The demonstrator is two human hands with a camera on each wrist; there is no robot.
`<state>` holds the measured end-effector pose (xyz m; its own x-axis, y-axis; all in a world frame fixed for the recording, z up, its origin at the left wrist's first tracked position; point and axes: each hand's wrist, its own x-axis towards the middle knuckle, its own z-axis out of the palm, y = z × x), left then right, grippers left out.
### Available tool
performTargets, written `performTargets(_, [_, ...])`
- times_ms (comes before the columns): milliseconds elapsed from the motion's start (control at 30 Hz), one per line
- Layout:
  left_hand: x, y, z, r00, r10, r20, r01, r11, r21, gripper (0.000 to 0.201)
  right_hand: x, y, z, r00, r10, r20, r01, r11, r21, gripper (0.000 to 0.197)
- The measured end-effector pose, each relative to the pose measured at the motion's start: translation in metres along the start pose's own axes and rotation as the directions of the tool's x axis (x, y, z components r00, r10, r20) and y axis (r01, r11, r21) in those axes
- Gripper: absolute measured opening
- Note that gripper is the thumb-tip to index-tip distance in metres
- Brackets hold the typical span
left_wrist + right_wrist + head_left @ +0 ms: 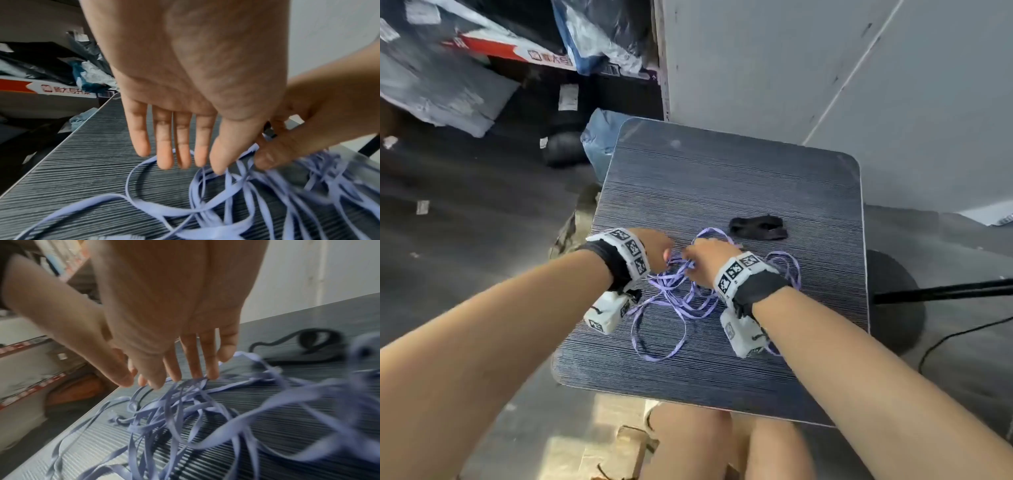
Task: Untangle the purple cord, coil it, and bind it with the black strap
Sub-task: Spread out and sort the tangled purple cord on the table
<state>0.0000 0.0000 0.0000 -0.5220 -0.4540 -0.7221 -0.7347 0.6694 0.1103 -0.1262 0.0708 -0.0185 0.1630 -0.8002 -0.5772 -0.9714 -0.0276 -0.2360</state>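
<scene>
The purple flat cord [671, 298] lies in a loose tangle on the middle of the small dark striped table [722, 171]. Beyond it, to the right, lies the black strap [758, 228], untouched. Both hands meet over the far side of the tangle. In the left wrist view my left hand [191, 162] hangs with straight fingers just above the cord [205, 209] and holds nothing. My right hand [180, 379] has several strands of cord [185, 410] drawn up to its fingertips, pinched there. The strap [312, 339] shows behind it.
The table is small, with its edges close on every side. Bags and a red-striped carton [493, 48] clutter the floor at the left. A black round base [893, 298] and a cable sit at the right. A grey wall stands behind. My knees are under the near edge.
</scene>
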Motion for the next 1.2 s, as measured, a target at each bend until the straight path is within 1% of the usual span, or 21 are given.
performTargets(100, [0.011, -0.006, 0.011, 0.999, 0.033, 0.018, -0.034, 0.999, 0.014, 0.045, 0.024, -0.012, 0.009, 0.998, -0.053, 0.016, 0.054, 0.993, -0.105, 0.049])
performTargets(133, [0.016, -0.009, 0.018, 0.999, 0.019, 0.051, -0.019, 1.000, 0.001, 0.051, 0.031, -0.016, 0.010, 0.996, -0.085, 0.027, 0.088, 0.985, -0.151, 0.048])
performTargets(200, [0.030, -0.014, 0.030, 0.997, 0.019, 0.073, -0.019, 1.000, 0.008, 0.056, 0.051, -0.018, 0.016, 0.990, -0.135, 0.032, 0.139, 0.968, -0.211, 0.036])
performTargets(300, [0.047, -0.023, 0.034, 0.999, -0.024, 0.032, 0.023, 0.999, 0.043, 0.058, 0.069, -0.010, 0.017, 0.991, -0.133, -0.012, 0.128, 0.976, -0.177, 0.024])
performTargets(367, [0.052, -0.023, 0.033, 0.998, -0.060, 0.022, 0.059, 0.997, 0.040, 0.054, 0.076, -0.010, 0.016, 0.993, -0.116, -0.035, 0.108, 0.980, -0.170, 0.016])
performTargets(400, [0.055, -0.023, 0.032, 0.996, -0.083, 0.016, 0.082, 0.996, 0.036, 0.046, 0.078, -0.011, 0.016, 0.993, -0.099, -0.068, 0.086, 0.980, -0.182, 0.014])
performTargets(433, [0.057, -0.023, 0.033, 0.994, -0.108, 0.006, 0.108, 0.993, 0.038, 0.037, 0.078, -0.013, 0.017, 0.992, -0.081, -0.100, 0.060, 0.978, -0.199, 0.017])
performTargets(500, [0.059, -0.025, 0.035, 0.991, -0.122, -0.048, 0.123, 0.992, 0.015, 0.034, 0.072, -0.014, 0.018, 0.985, -0.062, -0.164, 0.024, 0.974, -0.226, 0.017])
performTargets(567, [0.053, -0.028, 0.043, 0.980, -0.096, -0.175, 0.092, 0.995, -0.030, 0.033, 0.056, -0.014, 0.022, 0.959, -0.058, -0.277, 0.004, 0.982, -0.190, 0.013])
performTargets(600, [0.046, -0.029, 0.047, 0.965, -0.082, -0.251, 0.071, 0.996, -0.051, 0.028, 0.045, -0.015, 0.022, 0.939, -0.046, -0.340, -0.004, 0.989, -0.146, 0.016])
performTargets(633, [0.039, -0.030, 0.051, 0.937, -0.076, -0.342, 0.055, 0.996, -0.069, 0.022, 0.033, -0.016, 0.022, 0.916, -0.025, -0.400, -0.017, 0.995, -0.101, 0.019])
performTargets(700, [0.016, -0.030, 0.060, 0.849, -0.053, -0.526, 0.007, 0.996, -0.090, 0.014, 0.006, -0.023, 0.022, 0.871, 0.019, -0.491, -0.033, 0.999, -0.018, 0.020])
performTargets(767, [-0.003, -0.029, 0.064, 0.756, -0.051, -0.652, -0.056, 0.988, -0.143, 0.021, -0.016, -0.029, 0.018, 0.822, 0.051, -0.568, 0.001, 0.996, 0.091, 0.018])
performTargets(800, [-0.018, -0.029, 0.067, 0.700, -0.060, -0.712, -0.073, 0.985, -0.155, 0.025, -0.031, -0.037, 0.018, 0.793, 0.056, -0.607, 0.028, 0.991, 0.128, 0.018])
performTargets(867, [-0.042, -0.030, 0.071, 0.601, -0.058, -0.797, -0.135, 0.976, -0.172, 0.029, -0.056, -0.051, 0.016, 0.728, 0.070, -0.682, 0.073, 0.981, 0.178, 0.018])
performTargets(933, [-0.063, -0.030, 0.075, 0.511, -0.061, -0.857, -0.196, 0.963, -0.186, 0.022, -0.077, -0.062, 0.015, 0.648, 0.094, -0.756, 0.097, 0.974, 0.205, 0.018])
performTargets(1033, [-0.090, -0.030, 0.083, 0.395, -0.117, -0.911, -0.244, 0.943, -0.227, 0.018, -0.105, -0.073, 0.020, 0.502, 0.157, -0.851, 0.188, 0.940, 0.284, 0.015])
performTargets(1067, [-0.098, -0.029, 0.086, 0.366, -0.136, -0.921, -0.278, 0.928, -0.248, 0.019, -0.114, -0.075, 0.023, 0.451, 0.183, -0.873, 0.210, 0.930, 0.303, 0.014])
performTargets(1100, [-0.104, -0.026, 0.089, 0.360, -0.170, -0.917, -0.310, 0.905, -0.290, 0.024, -0.119, -0.076, 0.025, 0.406, 0.216, -0.888, 0.230, 0.916, 0.328, 0.013])
performTargets(1133, [-0.111, -0.023, 0.095, 0.364, -0.199, -0.910, -0.345, 0.879, -0.330, 0.031, -0.125, -0.077, 0.029, 0.367, 0.248, -0.896, 0.250, 0.902, 0.352, 0.013])
performTargets(1200, [-0.122, -0.015, 0.108, 0.403, -0.218, -0.889, -0.383, 0.842, -0.380, 0.045, -0.137, -0.079, 0.040, 0.319, 0.295, -0.901, 0.279, 0.879, 0.387, 0.015])
